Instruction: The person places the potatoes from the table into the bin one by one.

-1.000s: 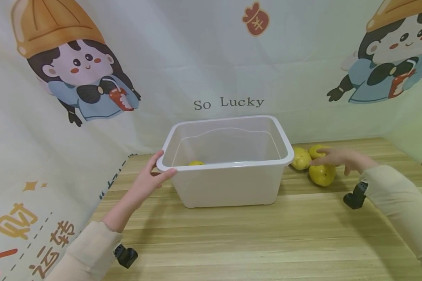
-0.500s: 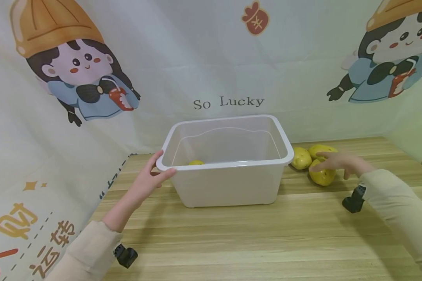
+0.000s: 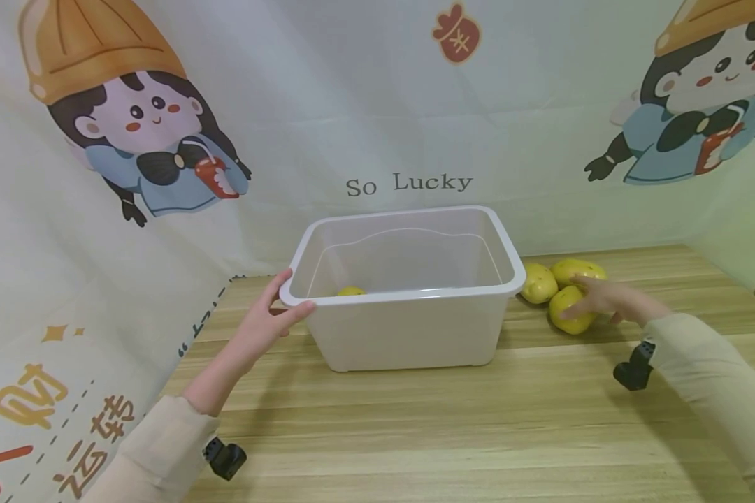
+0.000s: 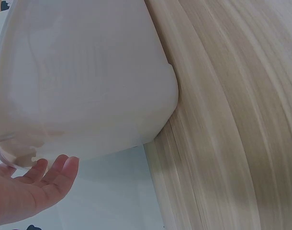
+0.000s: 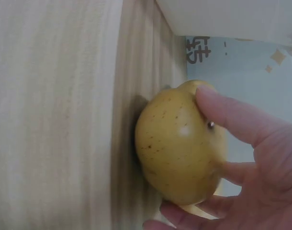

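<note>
My left hand (image 3: pixel 265 323) holds the left front corner of a white plastic bin (image 3: pixel 409 332), its thumb on the rim. In the left wrist view, the fingers of the left hand (image 4: pixel 38 189) curl at the corner of the bin (image 4: pixel 88 86). On the right, my right hand (image 3: pixel 616 299) grips the nearest yellow potato (image 3: pixel 569 316). The right wrist view has the thumb and fingers of that hand (image 5: pixel 251 167) around the speckled potato (image 5: pixel 172 143), which sits on the table. Two other potatoes, a round one (image 3: pixel 537 283) and a longer one (image 3: pixel 581 270), lie just behind.
Inside the bin, the top of a yellow potato (image 3: pixel 351 291) shows above the front rim; the rest of the bin's floor is hidden. The wooden table (image 3: pixel 415 433) extends in front. A printed cloth (image 3: pixel 409 126) hangs behind and along the left side.
My right hand has come down onto the nearest potato and closed around it. That potato has shifted slightly left. The left hand and the bin have stayed in place.
</note>
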Available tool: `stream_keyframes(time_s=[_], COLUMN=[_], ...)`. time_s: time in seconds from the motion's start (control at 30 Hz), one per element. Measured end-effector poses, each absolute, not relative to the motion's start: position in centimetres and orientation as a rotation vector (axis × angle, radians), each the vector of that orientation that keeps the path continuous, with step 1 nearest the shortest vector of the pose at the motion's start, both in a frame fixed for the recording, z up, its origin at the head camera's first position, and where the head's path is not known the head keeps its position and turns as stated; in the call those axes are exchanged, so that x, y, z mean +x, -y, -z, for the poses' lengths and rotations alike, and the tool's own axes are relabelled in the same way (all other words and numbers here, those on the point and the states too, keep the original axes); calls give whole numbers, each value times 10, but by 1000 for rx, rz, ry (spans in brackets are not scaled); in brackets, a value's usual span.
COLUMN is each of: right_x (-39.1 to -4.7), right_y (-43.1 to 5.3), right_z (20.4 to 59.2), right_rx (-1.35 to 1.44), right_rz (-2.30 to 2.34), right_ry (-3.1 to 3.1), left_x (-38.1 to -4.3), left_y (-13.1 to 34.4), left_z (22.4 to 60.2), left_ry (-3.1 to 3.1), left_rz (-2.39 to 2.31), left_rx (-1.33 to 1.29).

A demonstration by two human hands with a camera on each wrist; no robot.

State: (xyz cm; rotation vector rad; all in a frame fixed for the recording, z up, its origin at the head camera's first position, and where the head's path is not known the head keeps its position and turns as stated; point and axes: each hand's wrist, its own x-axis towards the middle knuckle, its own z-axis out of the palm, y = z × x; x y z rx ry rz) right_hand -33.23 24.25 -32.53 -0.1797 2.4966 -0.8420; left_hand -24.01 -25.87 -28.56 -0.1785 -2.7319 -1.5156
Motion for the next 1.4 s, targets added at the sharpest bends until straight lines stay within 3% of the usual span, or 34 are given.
stream_keyframes(time_s=[0.57, 1.4], right_x=[-334, -333], right_y=[-251, -250], right_z=[348, 358], right_rx=[-162, -223], right_rz=[1213, 1373], right_ry=[-2325, -2240], left_x=[-239, -239], left_y=[259, 258], left_z=[285, 285], left_ry=[2738, 2743], left_rz=[1524, 1521], left_rx=[-155, -156])
